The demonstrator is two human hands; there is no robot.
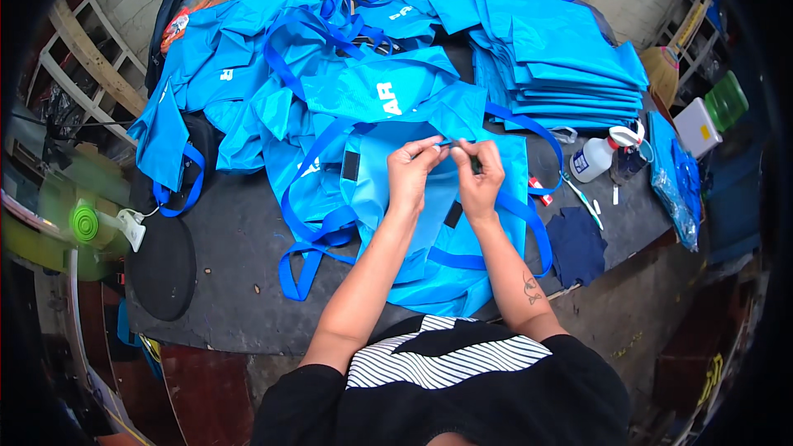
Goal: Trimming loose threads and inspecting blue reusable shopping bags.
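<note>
An open bright-blue tote bag lies before me on the dark table, with darker blue strap handles looping out at both sides. Two black rectangular patches show on it: one patch beside my left wrist, the other patch by my right wrist. Over the bag's mouth, my left hand and my right hand meet fingertip to fingertip. Both pinch closed around something small and dark; its kind is hidden by the fingers. Whether it is joined to the bag I cannot tell.
Loose blue bags heap up at the back left; a folded stack stands back right. Right of my hands are a white spray bottle, a toothbrush and dark cloth. A round black pad and green fan are left.
</note>
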